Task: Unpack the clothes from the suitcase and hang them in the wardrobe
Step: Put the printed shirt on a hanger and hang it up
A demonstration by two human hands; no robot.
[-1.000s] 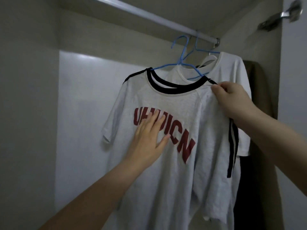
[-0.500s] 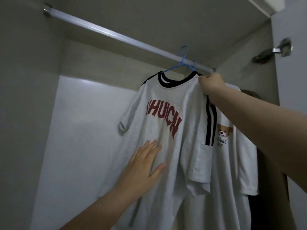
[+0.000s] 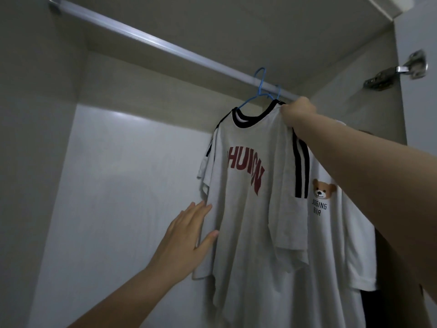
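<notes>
A white T-shirt (image 3: 250, 209) with a black collar, black sleeve stripes and red letters hangs on a blue hanger (image 3: 259, 91) hooked over the metal wardrobe rail (image 3: 151, 41). My right hand (image 3: 296, 112) grips the shirt's right shoulder just under the rail. My left hand (image 3: 189, 233) is flat and open, fingers spread, touching the shirt's left edge lower down. Behind it hangs a white T-shirt with a bear print (image 3: 331, 209). No suitcase is in view.
The wardrobe's white back panel (image 3: 130, 185) and grey left wall (image 3: 30, 162) enclose bare rail to the left of the shirts. A dark garment (image 3: 383, 280) hangs at the far right. A door hinge (image 3: 397, 74) sticks out at the upper right.
The shirt went up from chest height onto the rail and slid right. My right hand rose with its shoulder. My left hand slipped from the red letters down to the shirt's left edge.
</notes>
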